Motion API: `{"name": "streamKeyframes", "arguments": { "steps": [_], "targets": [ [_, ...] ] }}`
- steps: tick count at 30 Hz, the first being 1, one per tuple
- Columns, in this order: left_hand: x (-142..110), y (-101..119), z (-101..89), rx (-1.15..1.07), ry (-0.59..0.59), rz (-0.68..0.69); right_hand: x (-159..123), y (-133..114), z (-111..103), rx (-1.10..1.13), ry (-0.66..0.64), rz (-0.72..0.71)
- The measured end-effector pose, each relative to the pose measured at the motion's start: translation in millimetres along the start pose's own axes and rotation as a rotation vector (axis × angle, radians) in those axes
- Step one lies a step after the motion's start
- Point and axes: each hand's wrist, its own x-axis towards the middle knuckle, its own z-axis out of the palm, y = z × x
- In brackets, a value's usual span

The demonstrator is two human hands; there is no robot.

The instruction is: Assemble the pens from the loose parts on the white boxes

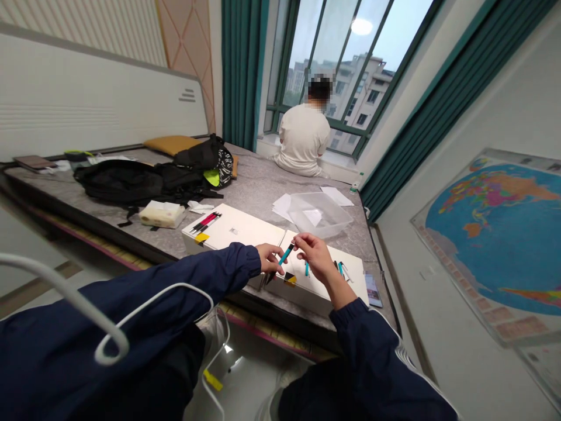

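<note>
A teal pen [286, 255] with a black end is held slanted between my two hands. My left hand [269, 258] grips its lower part, fingers closed around it. At the black upper end, my right hand [318, 256] pinches with thumb and fingertips. Below them lies a white box [355, 257] bearing a teal pen piece [307, 269], partly behind my right hand, and some teal and white pen parts [343, 271]. To the left, red and black pens [205, 223] lie side by side on another white box [252, 229].
Behind the boxes is a clear plastic bin [335, 217] with papers around it. A tissue pack [162, 214] and black backpack [127, 180] lie on the bed at left. A person [304, 137] sits by the window. A white cable [175, 286] crosses my left sleeve.
</note>
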Motion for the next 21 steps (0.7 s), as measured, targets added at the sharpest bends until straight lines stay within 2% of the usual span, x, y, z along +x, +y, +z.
{"name": "streamKeyframes", "arguments": {
  "steps": [6,12,15,21],
  "targets": [
    [0,-5,1.7,-0.014,-0.045,-0.044,-4,0,0,-0.144,-0.053,-0.055],
    [3,-11,-1.0,0.048,-0.052,-0.023,-7,1,-10,-0.289,-0.061,-0.092],
    [5,-11,-3.6,0.131,-0.028,0.001,-11,-7,-16,-0.464,-0.08,-0.123],
    [7,-9,-2.8,0.285,0.008,0.053,-19,-20,-16,-0.948,-0.094,-0.305]
  ]
}}
